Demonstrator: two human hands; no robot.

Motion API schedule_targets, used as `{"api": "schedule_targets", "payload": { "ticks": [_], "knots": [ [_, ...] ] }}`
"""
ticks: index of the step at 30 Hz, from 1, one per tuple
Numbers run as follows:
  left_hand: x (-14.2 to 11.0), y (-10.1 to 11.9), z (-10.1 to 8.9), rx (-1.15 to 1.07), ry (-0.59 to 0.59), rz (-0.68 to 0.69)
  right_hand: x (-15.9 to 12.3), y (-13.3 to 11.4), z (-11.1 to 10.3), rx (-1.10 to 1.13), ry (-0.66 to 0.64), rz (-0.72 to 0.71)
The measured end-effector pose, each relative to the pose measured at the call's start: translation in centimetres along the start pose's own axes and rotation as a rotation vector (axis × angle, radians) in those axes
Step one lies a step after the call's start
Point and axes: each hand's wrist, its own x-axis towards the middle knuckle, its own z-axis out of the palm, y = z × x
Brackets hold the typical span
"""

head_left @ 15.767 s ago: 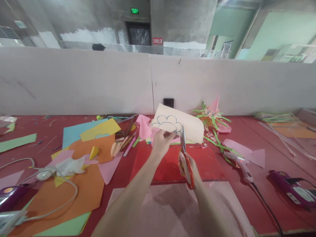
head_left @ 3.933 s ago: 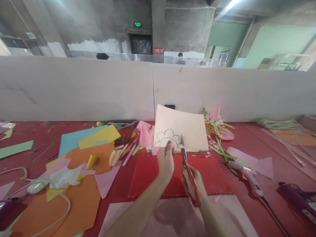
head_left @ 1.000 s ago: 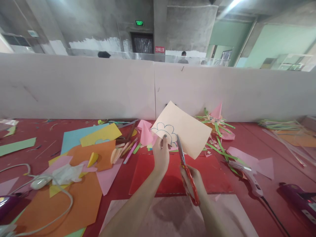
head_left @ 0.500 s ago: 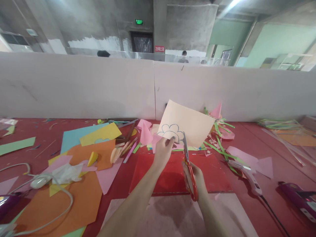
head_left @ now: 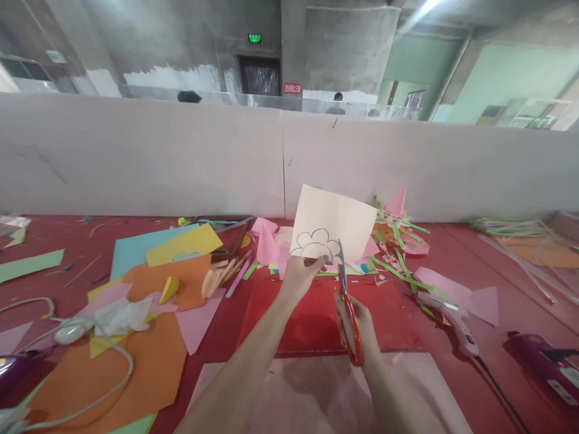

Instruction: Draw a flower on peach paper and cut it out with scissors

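Pink cone (head_left: 267, 246), green strips (head_left: 409, 277) near cream sheet (head_left: 337, 214)

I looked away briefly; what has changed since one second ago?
The paper has swung counterclockwise, its top edge now nearer level. The scissors have swung more upright, tips to the right. Unchanged: the left hand holds the paper, the right hand the scissors.

Two bare forearms (head_left: 256, 355) are seen, slim and smooth in outline, narrowed toward the wrists (head_left: 289, 296). The left hand (head_left: 299, 277) and the right hand (head_left: 362, 319) are ungloved. A dark, bluish colour is worn on the left thumbnail (head_left: 325, 258); the right-hand nails cannot be made out.
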Motion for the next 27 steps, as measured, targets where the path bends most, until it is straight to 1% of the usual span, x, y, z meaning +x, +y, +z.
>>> {"api": "schedule_targets", "payload": {
  "ticks": [4,9,11,17,20,27],
  "knots": [
    [0.1,-0.3,-0.1,-0.052,-0.02,-0.013,-0.1,-0.2,0.0,0.026,-0.016,-0.004],
    [0.2,-0.1,-0.1,-0.169,-0.063,-0.077,-0.4,-0.4,0.0,0.154,-0.173,0.013],
    [0.2,0.3,-0.1,-0.18,-0.078,-0.091,-0.4,-0.5,0.0,0.189,-0.212,0.004],
    [0.0,1.7,-0.9,-0.157,-0.12,-0.042,-0.3,-0.4,0.0,0.181,-0.258,-0.06],
    [-0.2,2.4,-1.4,-0.135,-0.142,-0.043,-0.2,-0.2,0.0,0.159,-0.284,-0.098],
    [-0.5,3.1,-2.3,-0.049,-0.172,-0.06,0.0,0.0,-0.1,0.199,-0.338,-0.067]
  ]
}}
